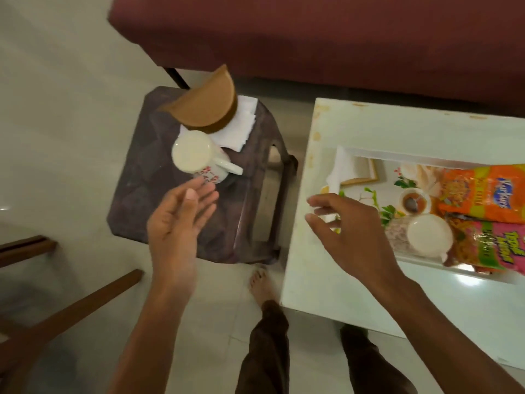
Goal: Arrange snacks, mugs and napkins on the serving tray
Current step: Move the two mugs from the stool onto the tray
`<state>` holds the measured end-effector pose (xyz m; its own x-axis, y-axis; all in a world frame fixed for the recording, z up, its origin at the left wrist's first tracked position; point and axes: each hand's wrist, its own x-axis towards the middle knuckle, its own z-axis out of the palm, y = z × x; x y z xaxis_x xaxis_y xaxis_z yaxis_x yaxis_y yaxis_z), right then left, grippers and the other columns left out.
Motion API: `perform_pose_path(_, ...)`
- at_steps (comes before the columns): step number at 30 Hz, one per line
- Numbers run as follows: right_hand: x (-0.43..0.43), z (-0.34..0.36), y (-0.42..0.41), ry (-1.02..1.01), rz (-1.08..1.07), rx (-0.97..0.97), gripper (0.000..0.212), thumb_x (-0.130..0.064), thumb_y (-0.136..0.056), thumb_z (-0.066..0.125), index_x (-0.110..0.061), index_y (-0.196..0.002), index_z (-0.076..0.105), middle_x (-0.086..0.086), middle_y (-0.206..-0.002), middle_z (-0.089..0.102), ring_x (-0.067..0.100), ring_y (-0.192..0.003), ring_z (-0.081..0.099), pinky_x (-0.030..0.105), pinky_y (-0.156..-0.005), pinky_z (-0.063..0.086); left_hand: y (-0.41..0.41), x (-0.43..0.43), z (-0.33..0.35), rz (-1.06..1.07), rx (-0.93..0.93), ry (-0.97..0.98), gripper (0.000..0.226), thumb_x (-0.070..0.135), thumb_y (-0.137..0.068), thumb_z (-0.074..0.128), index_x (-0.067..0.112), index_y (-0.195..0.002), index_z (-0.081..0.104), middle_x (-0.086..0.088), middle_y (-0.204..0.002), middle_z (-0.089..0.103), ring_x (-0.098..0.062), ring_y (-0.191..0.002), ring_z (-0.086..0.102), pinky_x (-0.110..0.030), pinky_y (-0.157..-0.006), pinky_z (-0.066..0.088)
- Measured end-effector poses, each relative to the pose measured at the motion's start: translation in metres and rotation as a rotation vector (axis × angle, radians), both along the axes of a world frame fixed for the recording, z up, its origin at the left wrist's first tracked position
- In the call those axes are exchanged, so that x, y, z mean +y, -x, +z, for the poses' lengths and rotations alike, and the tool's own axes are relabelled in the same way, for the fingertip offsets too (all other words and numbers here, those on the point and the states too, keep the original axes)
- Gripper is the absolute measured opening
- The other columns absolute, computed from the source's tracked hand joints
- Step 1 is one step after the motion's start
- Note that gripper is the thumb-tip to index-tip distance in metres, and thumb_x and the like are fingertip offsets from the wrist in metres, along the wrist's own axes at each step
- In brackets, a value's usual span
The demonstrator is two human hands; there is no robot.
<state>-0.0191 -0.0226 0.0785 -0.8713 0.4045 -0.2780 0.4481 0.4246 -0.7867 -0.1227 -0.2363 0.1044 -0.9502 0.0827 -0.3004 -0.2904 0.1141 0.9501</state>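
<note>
- Head view, looking down: brown plastic stool (159, 200) on the left, white table (326, 265) on the right, pale tiled floor (56, 109) between and around.
- On the stool: white floral mug (196, 157), upright, handle pointing right toward the table; just behind it a brown half-round napkin holder (207, 106) standing on a stack of white napkins (238, 126).
- Left hand (176, 220) over the stool's near part, palm open, fingers spread and empty, fingertips just short of the mug's lower side; contact cannot be told because of blur.
- Right hand (349, 231) over the table's left part, fingers loosely curled and apart, gripping nothing, hovering at the left end of the serving tray (369, 152).
- Serving tray on the table, white-rimmed with a printed floral picture on its floor.
- Inside the tray: folded white napkin (341, 172) at the left end, second white mug (429, 237) near the front edge, orange Kurkure packet (483, 191) at the right, pink-and-green snack packet (494, 248) just in front of it, both touching or overlapping.
- Mug in the tray beside the pink-and-green packet, apparently touching.
- Dark red sofa (312, 38) across the top of the view.
- Below: bare foot (261, 282) and dark trouser legs (267, 351) on the floor between stool and table.
- Wooden furniture edges (85, 302) at the lower left.
</note>
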Motion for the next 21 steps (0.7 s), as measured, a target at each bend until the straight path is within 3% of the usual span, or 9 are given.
perform_pose_path(3,-0.033,-0.007,0.048,0.004,0.041,0.042,0.030,-0.028,-0.090,0.066,-0.016,-0.117,0.067,-0.002,-0.111,0.071,0.010,-0.098,0.065,0.032,-0.087,0.056,0.038,-0.029,-0.006,0.137,0.028,0.079,0.024,0.018,-0.102,0.052,0.011,-0.119,0.067,-0.010,-0.120,0.071,-0.020,-0.112,0.069,-0.039,-0.097,0.056)
perform_pose_path(6,-0.060,-0.018,0.091,-0.026,0.043,0.068,0.033,-0.028,-0.089,0.067,-0.018,-0.120,0.064,-0.004,-0.113,0.070,0.006,-0.097,0.063,0.028,-0.089,0.055,0.071,-0.043,-0.017,0.174,0.013,0.122,0.026,0.019,-0.102,0.053,0.010,-0.122,0.066,-0.007,-0.123,0.070,-0.017,-0.113,0.068,-0.038,-0.099,0.055)
perform_pose_path(11,-0.084,-0.042,0.129,-0.137,0.102,0.057,0.042,-0.029,-0.087,0.070,-0.018,-0.127,0.060,0.000,-0.124,0.065,0.015,-0.109,0.060,0.035,-0.097,0.051,0.107,-0.045,-0.032,0.049,-0.066,0.124,0.023,0.024,-0.102,0.052,0.022,-0.122,0.065,-0.001,-0.129,0.066,-0.013,-0.118,0.065,-0.035,-0.098,0.055)
perform_pose_path(17,-0.090,-0.053,0.142,-0.209,0.054,0.088,0.031,-0.026,-0.087,0.070,-0.018,-0.118,0.068,0.000,-0.113,0.072,0.013,-0.095,0.064,0.029,-0.090,0.050,0.128,-0.042,-0.047,-0.089,-0.058,0.171,0.029,0.023,-0.103,0.052,0.016,-0.127,0.065,0.004,-0.122,0.069,-0.013,-0.115,0.064,-0.023,-0.081,0.060)
perform_pose_path(21,-0.090,-0.053,0.148,-0.175,0.060,0.101,0.027,-0.026,-0.087,0.069,-0.015,-0.112,0.071,0.001,-0.106,0.074,0.012,-0.086,0.066,0.024,-0.084,0.051,0.136,-0.041,-0.055,-0.120,-0.060,0.174,0.024,0.022,-0.102,0.053,0.020,-0.119,0.070,0.018,-0.107,0.070,-0.001,-0.104,0.066,-0.016,-0.072,0.057)
